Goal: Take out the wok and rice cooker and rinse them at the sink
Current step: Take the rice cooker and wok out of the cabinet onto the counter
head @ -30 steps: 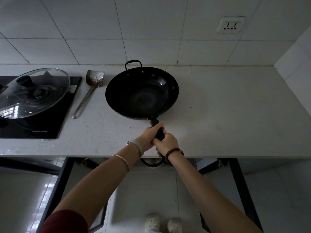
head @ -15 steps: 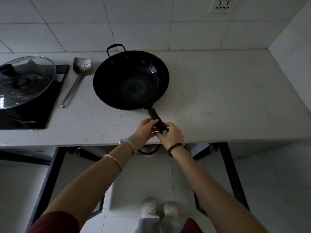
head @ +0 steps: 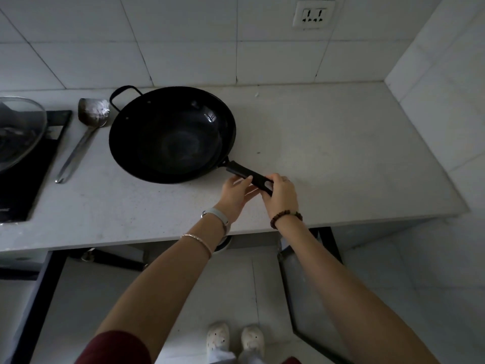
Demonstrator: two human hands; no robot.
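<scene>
Wok position: the wok [head: 173, 137] is set upright on the counter [head: 341, 153], near the back wall, with its long handle [head: 241, 172] pointed toward the front edge and to the right.
Reason for placing: the bare counter appears to be used as a resting spot, so that the weight is borne by the stone and not by the wrists.
Reason for handle direction: the handle is turned toward the person, so it can be reached without leaning over the bowl.
Left hand: the left hand [head: 236, 193] is laid beside and beneath the handle; its fingers are nearly straight, and only the thumb [head: 248, 177] is rested on top. Nothing is gripped by it.
Right hand: the right hand [head: 282, 195] is placed at the handle's far end, with its fingers [head: 275, 177] curled over the tip and closed on it.
Step judged: the wok is out; rinsing is not yet begun.
Rice cooker and sink: neither is seen.
Neighbours: a spatula [head: 78, 151] is lying just left of the wok, and a glass lid [head: 18, 132] is resting on the cooktop [head: 26, 179] farther left.
Risk: the spatula could be knocked if the wok is swung left.
</scene>
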